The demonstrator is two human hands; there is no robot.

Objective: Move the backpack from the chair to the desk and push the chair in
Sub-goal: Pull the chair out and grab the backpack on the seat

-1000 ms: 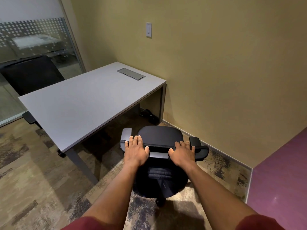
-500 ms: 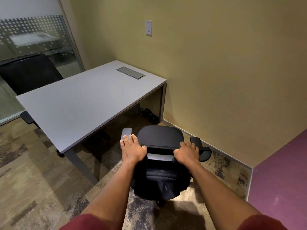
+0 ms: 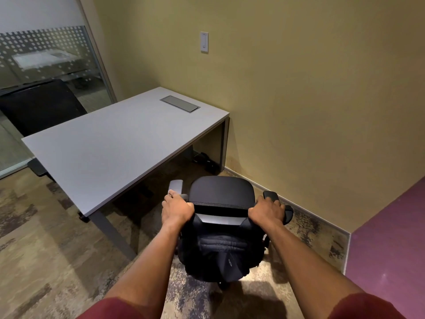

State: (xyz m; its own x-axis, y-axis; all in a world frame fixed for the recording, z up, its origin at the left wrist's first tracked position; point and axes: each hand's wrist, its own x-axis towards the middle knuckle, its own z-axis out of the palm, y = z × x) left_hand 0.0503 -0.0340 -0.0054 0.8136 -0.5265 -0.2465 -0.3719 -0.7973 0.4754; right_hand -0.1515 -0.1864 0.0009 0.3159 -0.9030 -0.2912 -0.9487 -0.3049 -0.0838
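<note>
A black office chair stands just off the grey desk's near right corner, its seat facing the desk and wall. My left hand is curled over the left end of the backrest's top edge. At the right end my right hand grips the same edge. Behind the backrest, below my hands, hangs a black padded shape that looks like the backpack. Nothing lies on the desk top.
A grey cable hatch is set into the desk's far end. The yellow wall runs close along the chair's right side. A second black chair stands behind the desk by the glass partition. Dark items lie under the desk.
My hands went from lying flat on the backrest's top to curling tightly around its two ends. The chair has barely shifted.
</note>
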